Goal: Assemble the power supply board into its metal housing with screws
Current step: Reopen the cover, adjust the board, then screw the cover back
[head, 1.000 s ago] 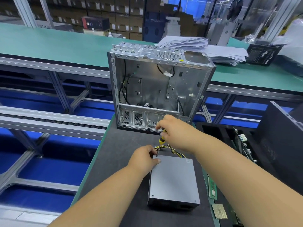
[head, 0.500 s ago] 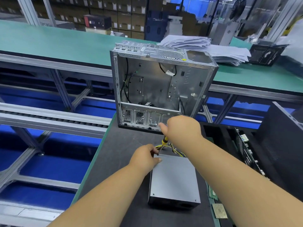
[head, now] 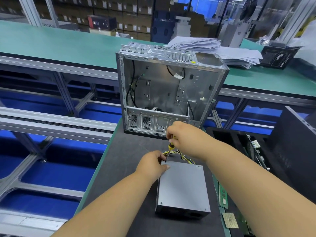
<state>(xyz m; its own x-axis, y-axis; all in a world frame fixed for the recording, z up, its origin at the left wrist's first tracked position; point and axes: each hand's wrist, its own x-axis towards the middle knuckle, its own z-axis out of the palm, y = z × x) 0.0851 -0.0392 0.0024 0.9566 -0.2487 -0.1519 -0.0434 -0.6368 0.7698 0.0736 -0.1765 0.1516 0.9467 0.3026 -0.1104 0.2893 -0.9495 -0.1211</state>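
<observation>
We are noting the PSU (head: 183, 187) lying flat on the dark mat of the desk (head: 123, 161), just in front of the open case (head: 169, 93) and not yet inside it. Its wire bundle (head: 186, 157) is spilling from the far end toward the case.

R hand (head: 186, 139) is wrapping its grip round the yellow-handled driver (head: 170, 147), shaft tilted down, tip meeting the far-left top corner of the PSU. We are judging this as a cover screw being driven; the screw itself is too small to confirm.

L hand (head: 152, 165) is resting on that same corner, fingers curled at the edge beside the shaft, thumb flat on the lid. Likely purpose: bracing the unit against driver torque and steadying the tip.

The case is standing upright, open side toward us, probably ready to receive the unit.

Risk: tip slipping off toward L fingers or wires.
</observation>
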